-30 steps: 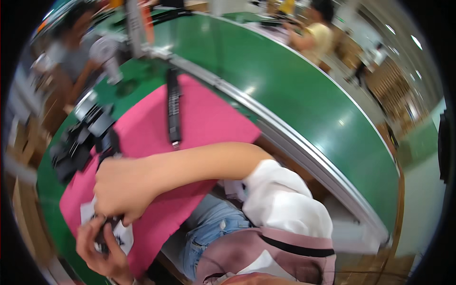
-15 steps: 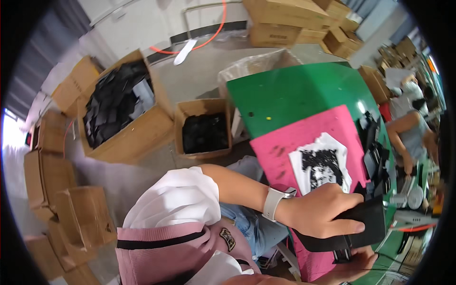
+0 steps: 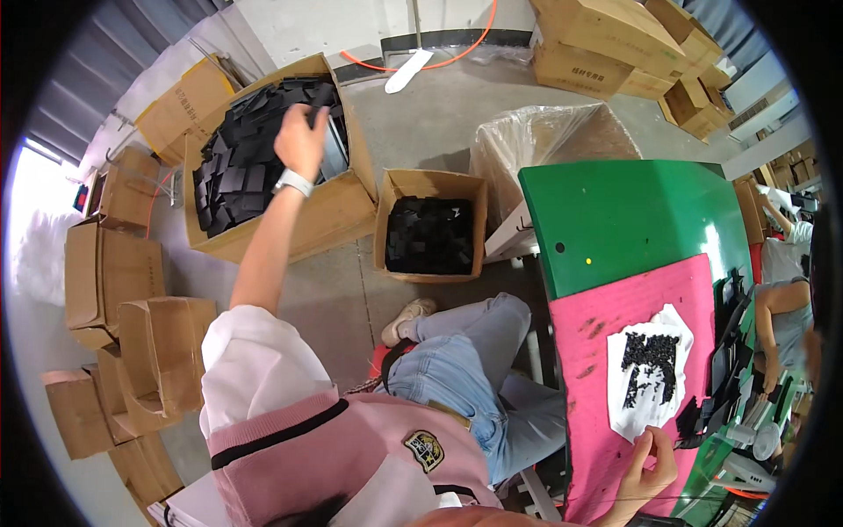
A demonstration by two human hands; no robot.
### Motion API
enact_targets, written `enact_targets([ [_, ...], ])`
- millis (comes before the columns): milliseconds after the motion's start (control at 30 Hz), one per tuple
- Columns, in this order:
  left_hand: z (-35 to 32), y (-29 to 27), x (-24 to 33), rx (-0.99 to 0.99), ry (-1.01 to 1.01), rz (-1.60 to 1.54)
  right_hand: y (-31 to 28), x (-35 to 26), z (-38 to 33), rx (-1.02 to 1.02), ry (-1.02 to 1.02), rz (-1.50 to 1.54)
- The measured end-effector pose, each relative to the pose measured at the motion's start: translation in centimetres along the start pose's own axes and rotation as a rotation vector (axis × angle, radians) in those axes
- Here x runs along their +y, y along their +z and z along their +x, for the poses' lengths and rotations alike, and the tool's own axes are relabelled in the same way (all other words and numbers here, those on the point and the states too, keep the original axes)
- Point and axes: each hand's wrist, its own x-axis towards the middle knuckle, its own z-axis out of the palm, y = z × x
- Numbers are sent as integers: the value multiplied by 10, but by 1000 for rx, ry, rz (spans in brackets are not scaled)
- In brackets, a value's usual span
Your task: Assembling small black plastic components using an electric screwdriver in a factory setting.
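Note:
My left hand (image 3: 301,149), with a pale-strapped watch on the wrist, reaches out over a large open carton (image 3: 351,198) heaped with flat black pieces (image 3: 241,171). Its fingers are apart and nothing shows in them. Close to the table's near end is my right hand (image 3: 648,474), thumb and fingertips drawn together; anything between them is too small to make out. Just beyond those fingertips lies a white sheet (image 3: 622,386) strewn with tiny black bits (image 3: 650,360). It rests on a pink board (image 3: 588,316). Several black parts (image 3: 724,351) are piled along the board's right side.
A green table (image 3: 615,211) carries the board. Left of it stand a smaller carton (image 3: 386,228) of black pieces and a plastic-lined carton (image 3: 562,132). Brown cartons (image 3: 114,272) stack at far left, more (image 3: 606,48) at the back. A co-worker (image 3: 781,325) sits at right.
Earlier both hands held a flat black piece over the pink board. Now my left hand has swung left to the large carton, and that piece is no longer in either hand. The view has shifted.

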Motion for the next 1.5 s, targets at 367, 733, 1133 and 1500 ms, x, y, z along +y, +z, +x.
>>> enact_targets([
  [367,24,86,-153,-320,-97,-79,19,6,-1,-64,-79,-62],
  [733,16,80,-19,-139,29,-414,-21,24,33,281,9,-168],
  [1133,-78,-120,418,-621,410,-1714,-46,162,120,593,572,-829],
  [1500,-175,-175,532,-1411,496,-1772,-76,117,83,747,341,-249],
])
